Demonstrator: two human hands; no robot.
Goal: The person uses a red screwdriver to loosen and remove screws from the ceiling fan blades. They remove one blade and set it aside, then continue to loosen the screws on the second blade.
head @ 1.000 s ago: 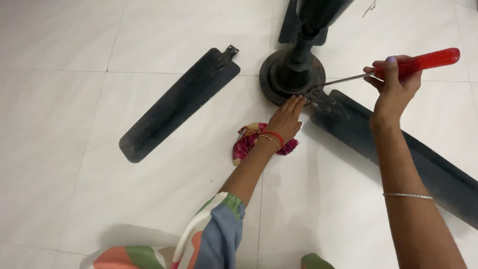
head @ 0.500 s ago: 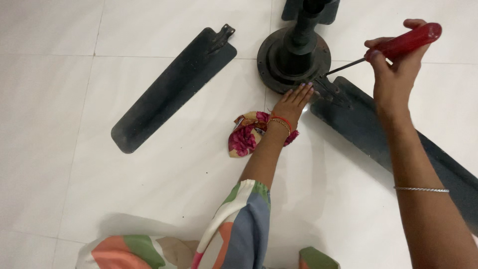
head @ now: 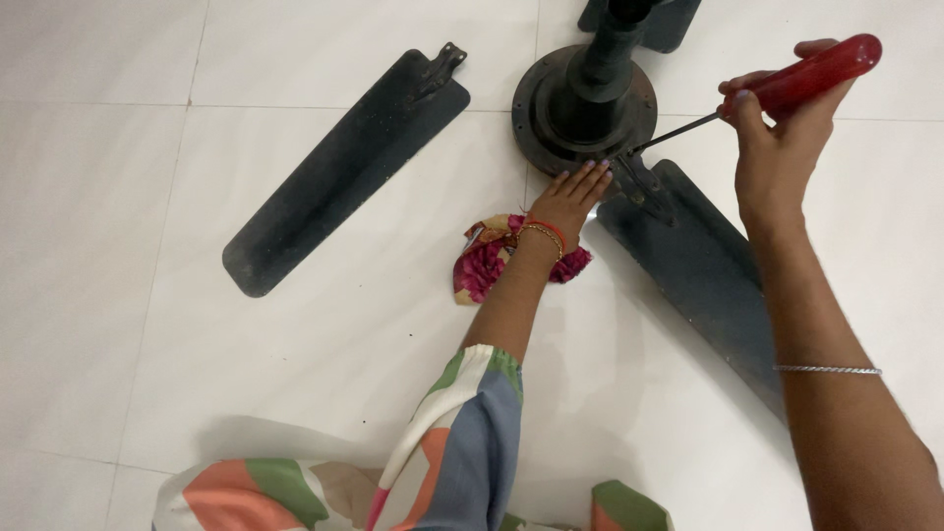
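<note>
A black ceiling fan motor hub (head: 587, 108) lies on the white tiled floor (head: 118, 177). My left hand (head: 572, 193) rests flat with its fingertips against the hub's rim, beside the bracket of an attached black blade (head: 703, 265). My right hand (head: 777, 147) grips a red-handled screwdriver (head: 806, 74); its metal shaft points down-left to the hub's edge near the blade bracket. A detached black blade (head: 339, 172) lies apart to the left of the hub.
A crumpled pink and red cloth (head: 487, 264) lies on the floor under my left wrist. A third blade (head: 669, 20) shows partly at the top edge. My patterned sleeve (head: 462, 442) fills the lower middle.
The view has shifted slightly, so the fan sits lower in the picture. My right hand and screwdriver stay at the hub's edge; my left hand stays on the rim.
</note>
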